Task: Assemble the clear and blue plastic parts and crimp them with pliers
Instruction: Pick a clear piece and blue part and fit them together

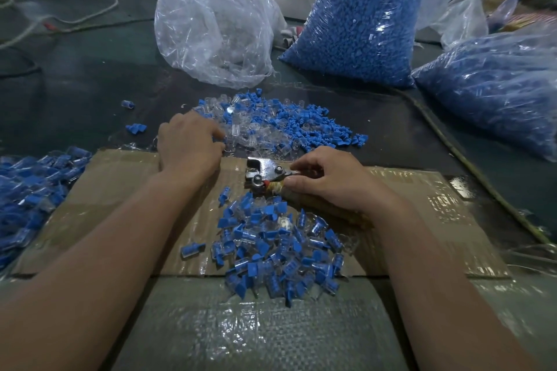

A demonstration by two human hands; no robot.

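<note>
Fingers (303,165), R hand (328,181), round pliers (264,171); L hand (188,144) touching parts (271,126).

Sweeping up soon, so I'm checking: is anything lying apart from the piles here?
Yes. A blue part and a second blue part lie alone on the table left of the loose heap; one assembled piece sits left of the finished pile. Nothing looks damaged.

No legible text, labels or numbers anywhere (bags, parts unmarked).
</note>
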